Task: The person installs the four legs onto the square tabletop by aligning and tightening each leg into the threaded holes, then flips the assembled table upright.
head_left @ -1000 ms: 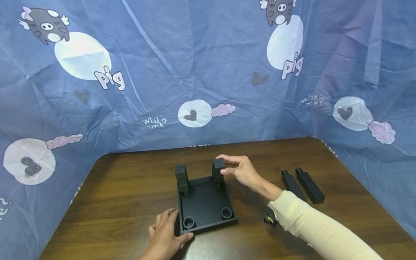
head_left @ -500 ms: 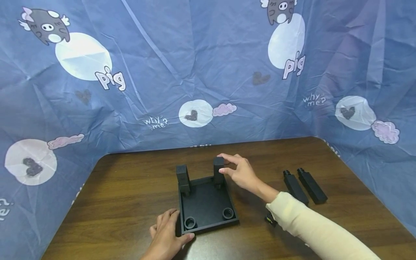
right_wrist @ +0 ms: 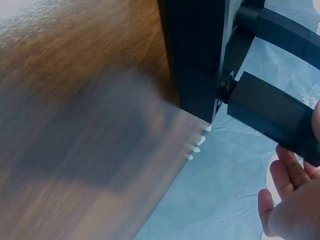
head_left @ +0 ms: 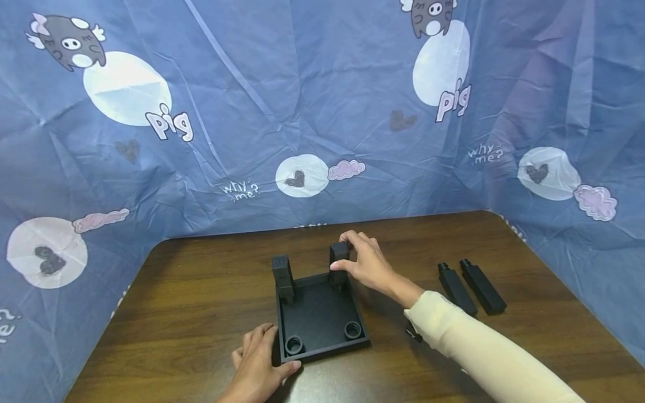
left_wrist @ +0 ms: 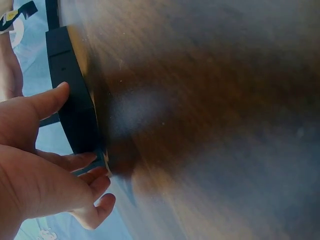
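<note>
A black square tray-like base (head_left: pixel 319 313) with a raised rim lies on the wooden table. Two round threaded sockets (head_left: pixel 353 330) show at its near corners. My left hand (head_left: pixel 257 364) holds the near left corner, thumb on the front rim and fingers along the left side. At the far right corner stands a black square leg (head_left: pixel 339 254), its top pinched between the thumb and fingers of my right hand (head_left: pixel 368 263). In the right wrist view some thread shows between that leg (right_wrist: pixel 272 112) and the base (right_wrist: pixel 197 65). A second leg (head_left: pixel 283 274) stands upright at the far left corner.
Two more black legs with threaded ends, a nearer one (head_left: pixel 456 291) and an outer one (head_left: pixel 484 288), lie on the wooden table (head_left: pixel 191 302) at the right. A small dark object (head_left: pixel 413 331) is partly hidden by my right sleeve. A blue printed cloth (head_left: pixel 322 112) hangs behind.
My right hand's fingers have shifted round the top of the far right leg, the thumb now across its near face. The left hand and the base stay in place.
</note>
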A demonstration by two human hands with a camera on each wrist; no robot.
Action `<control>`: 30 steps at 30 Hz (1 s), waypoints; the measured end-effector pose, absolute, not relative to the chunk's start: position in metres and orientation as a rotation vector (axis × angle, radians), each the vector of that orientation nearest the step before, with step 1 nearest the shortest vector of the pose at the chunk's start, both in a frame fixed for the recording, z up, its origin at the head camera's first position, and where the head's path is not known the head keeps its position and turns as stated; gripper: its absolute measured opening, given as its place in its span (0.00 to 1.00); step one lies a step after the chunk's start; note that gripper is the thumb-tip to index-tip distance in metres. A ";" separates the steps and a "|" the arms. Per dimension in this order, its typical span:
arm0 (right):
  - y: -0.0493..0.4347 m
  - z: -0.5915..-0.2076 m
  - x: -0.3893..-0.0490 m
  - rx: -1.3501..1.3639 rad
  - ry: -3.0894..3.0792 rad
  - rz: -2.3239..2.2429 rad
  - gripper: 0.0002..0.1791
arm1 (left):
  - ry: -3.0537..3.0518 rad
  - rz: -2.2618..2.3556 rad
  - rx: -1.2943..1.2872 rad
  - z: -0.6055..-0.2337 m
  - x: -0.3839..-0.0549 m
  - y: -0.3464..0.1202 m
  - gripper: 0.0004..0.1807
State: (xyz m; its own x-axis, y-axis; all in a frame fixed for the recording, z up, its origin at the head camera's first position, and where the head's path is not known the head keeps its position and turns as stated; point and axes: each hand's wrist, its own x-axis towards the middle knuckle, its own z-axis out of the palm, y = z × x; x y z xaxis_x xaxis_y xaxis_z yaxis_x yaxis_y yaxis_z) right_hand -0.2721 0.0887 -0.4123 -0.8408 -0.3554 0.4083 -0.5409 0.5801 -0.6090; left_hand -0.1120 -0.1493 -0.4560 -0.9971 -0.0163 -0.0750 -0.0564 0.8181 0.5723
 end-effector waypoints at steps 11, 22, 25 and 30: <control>0.092 -0.404 -0.274 0.902 -2.690 1.200 0.34 | 2.905 0.937 -0.088 -0.457 -0.112 -0.148 0.44; 0.094 -0.400 -0.278 0.937 -2.616 1.225 0.22 | 2.886 0.918 -0.117 -0.457 -0.114 -0.149 0.44; 0.088 -0.402 -0.278 0.867 -2.595 1.174 0.21 | 2.883 0.921 -0.117 -0.457 -0.114 -0.149 0.44; 0.083 -0.401 -0.276 0.755 -2.675 1.077 0.24 | 2.882 0.932 -0.115 -0.457 -0.114 -0.149 0.44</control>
State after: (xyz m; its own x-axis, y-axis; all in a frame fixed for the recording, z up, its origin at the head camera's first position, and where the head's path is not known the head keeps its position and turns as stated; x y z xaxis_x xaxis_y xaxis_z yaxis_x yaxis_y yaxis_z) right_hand -0.2759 0.0830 -0.4013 -0.8596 -0.3939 0.3256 -0.5096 0.6129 -0.6039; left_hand -0.1142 -0.1488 -0.4566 -0.9910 -0.0381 -0.1282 -0.1060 0.8086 0.5788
